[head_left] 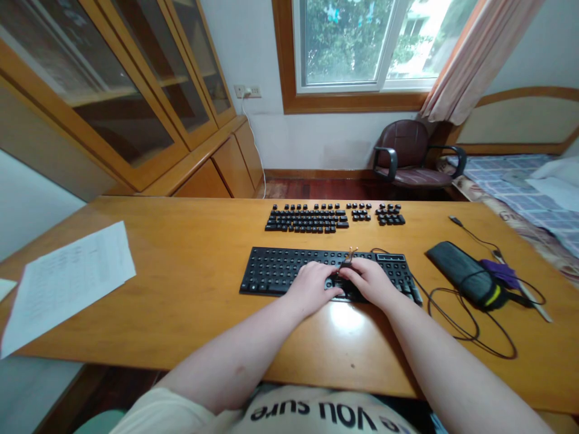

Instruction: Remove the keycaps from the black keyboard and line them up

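Note:
A black keyboard lies on the desk in front of me, most of its key positions showing bare stems. My left hand rests on its right-middle part, with thumb and index finger apart and the fingertips close to my right hand. Between thumb and fingers, my right hand pinches a small dark wire keycap puller, its thin prongs pointing up and away. The puller's lower part and any key under it are hidden by my fingers. Beyond the keyboard, loose black keycaps lie in rows laid out like a keyboard.
On the right are a dark zip pouch, a purple cloth-like item and a looping black cable with a USB plug. Printed papers lie at the left. A chair stands beyond the wooden desk.

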The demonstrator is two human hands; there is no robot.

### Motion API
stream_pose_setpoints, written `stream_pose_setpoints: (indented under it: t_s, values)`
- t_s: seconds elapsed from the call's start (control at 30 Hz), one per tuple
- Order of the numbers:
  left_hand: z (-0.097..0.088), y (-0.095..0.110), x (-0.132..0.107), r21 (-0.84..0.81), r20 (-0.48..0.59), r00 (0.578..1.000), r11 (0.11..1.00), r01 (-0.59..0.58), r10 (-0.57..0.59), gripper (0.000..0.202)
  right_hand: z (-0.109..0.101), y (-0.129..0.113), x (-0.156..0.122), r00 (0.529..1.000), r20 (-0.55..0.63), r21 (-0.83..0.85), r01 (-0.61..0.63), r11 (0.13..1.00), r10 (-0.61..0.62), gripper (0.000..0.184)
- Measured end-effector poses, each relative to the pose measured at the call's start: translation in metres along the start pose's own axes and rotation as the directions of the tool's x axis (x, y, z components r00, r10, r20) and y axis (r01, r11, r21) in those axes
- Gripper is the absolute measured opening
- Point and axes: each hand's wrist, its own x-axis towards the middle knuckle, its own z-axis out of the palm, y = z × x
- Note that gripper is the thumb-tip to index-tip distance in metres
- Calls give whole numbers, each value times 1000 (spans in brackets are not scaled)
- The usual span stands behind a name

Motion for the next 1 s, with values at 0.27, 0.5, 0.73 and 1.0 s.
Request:
stream_pose_setpoints:
  t_s: [0.27, 0.5, 0.73, 1.0]
  values:
    - [-1, 1, 2, 30, 17, 1000, 999, 10, -11, 36, 5, -3, 3, 991, 123, -56, 67, 996, -60, 19]
    - [-1, 3, 2, 25, 24, 999, 999, 22, -23, 36, 6, 0, 5, 984, 173, 28, 43, 999, -47, 20]
    - [-5, 4, 2, 15, 32, 999, 1000, -12, 12, 29, 6, 2, 1, 992, 112, -12, 58, 998, -56, 23]
    - [-1, 6, 3, -3, 25, 1000, 1000, 13, -13, 22, 6, -1, -9, 997, -18, -81, 69, 994, -71, 26]
